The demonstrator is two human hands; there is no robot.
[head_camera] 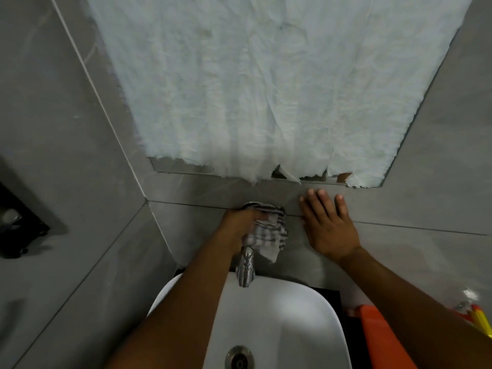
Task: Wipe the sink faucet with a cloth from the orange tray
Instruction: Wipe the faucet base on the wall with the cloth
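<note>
Gripped cloth (pixel 269 233) w/ left hand (pixel 239 222), bunched over faucet (pixel 246 267) base at wall. Right hand (pixel 326 225) spread flat on tile. Soft, light, prob. slippery on chrome; best held wadded.

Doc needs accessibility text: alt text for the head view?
Left hand presses a striped cloth around the chrome faucet above a white sink. Right hand rests flat on the grey tiled wall; orange tray at lower right.
</note>
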